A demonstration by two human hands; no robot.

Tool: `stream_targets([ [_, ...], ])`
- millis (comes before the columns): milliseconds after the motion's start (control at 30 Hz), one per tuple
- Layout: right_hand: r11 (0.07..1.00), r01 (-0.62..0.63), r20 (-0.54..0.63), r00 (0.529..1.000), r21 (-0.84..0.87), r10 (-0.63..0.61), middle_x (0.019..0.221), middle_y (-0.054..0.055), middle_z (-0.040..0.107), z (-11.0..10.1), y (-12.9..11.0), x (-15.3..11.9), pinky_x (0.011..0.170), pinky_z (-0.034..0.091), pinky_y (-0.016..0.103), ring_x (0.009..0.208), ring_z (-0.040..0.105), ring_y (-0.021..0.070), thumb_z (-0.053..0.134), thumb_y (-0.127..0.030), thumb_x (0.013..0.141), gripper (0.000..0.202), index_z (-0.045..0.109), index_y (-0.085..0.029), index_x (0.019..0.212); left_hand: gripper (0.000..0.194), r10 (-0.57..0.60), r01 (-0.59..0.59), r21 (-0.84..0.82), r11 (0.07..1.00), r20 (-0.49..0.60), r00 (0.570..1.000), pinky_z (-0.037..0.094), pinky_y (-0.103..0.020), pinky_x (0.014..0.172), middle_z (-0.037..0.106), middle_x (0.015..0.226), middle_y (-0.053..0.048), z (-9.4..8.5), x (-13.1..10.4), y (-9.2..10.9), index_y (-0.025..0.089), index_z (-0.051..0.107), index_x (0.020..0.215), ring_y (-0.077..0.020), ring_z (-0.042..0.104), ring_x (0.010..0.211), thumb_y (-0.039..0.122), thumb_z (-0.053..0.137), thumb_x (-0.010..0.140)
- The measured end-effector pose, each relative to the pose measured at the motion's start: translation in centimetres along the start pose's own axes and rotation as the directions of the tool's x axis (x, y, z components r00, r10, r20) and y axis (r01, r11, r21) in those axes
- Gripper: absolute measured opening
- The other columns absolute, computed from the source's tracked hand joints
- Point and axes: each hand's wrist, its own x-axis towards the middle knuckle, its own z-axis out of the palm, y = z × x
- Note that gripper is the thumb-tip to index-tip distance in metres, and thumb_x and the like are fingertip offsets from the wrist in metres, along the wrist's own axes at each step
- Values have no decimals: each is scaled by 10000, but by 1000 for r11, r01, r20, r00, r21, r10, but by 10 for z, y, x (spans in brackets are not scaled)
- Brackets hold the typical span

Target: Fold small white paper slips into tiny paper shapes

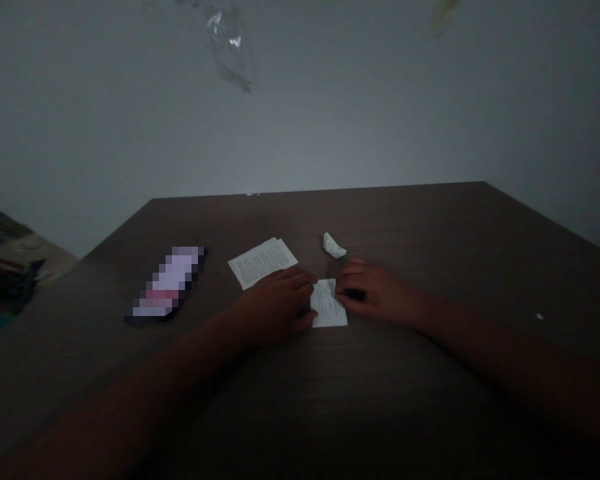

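Observation:
A small printed paper point(329, 307) lies flat on the dark table between my hands. My left hand point(280, 303) rests at its left edge, the thumb and fingers a little apart, palm down. At the right edge my right hand point(375, 292) touches the paper with thumb and fingertips, its fingers curled toward each other. Just beyond my left hand are more printed sheets point(263, 262), stacked slightly askew. A small folded white paper piece point(334, 245) sits beyond my right hand.
A phone point(167, 283) with a blurred screen lies on the left of the table point(390, 217). A tiny white scrap point(539, 316) is at the right. Behind the table stands a wall with a clear plastic bag point(229, 47). Dark and blue items are at the far left.

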Motion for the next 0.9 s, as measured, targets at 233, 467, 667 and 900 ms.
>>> stream_targets([
  [233,998,-25,-18,999,58,26,1061,68,788,1,4,-1,1021,591,461,1033,739,269,739,-266,1100,73,780,-238,1046,261,-15,16,66,998,-9,1000,659,-519,1173,799,1421,-179,4,2,3,119,795,1252,-351,782,1308,344,792,1119],
  [467,995,-52,90,995,82,44,1204,100,770,-10,4,-6,1059,588,501,1153,716,314,923,-360,955,289,763,-232,1159,313,-6,9,90,996,-37,999,666,-494,1126,805,1392,-187,7,4,3,113,799,1284,-348,786,1285,374,821,1113],
  [667,994,-45,67,997,98,39,1174,92,774,-8,6,-4,1082,572,501,1139,718,300,875,-312,998,180,776,-227,1123,291,-29,29,3,1000,1,1000,648,-475,1132,788,1453,-153,1,1,-3,158,777,1315,-329,770,1315,369,809,1117],
  [900,992,-34,23,999,120,31,1082,85,778,-1,12,-1,1065,576,496,1079,725,286,763,-270,1098,67,795,-227,1057,426,-72,74,-49,996,47,996,613,-511,1202,754,1512,-182,-4,0,-1,131,725,1457,-358,731,1397,345,816,1101],
])
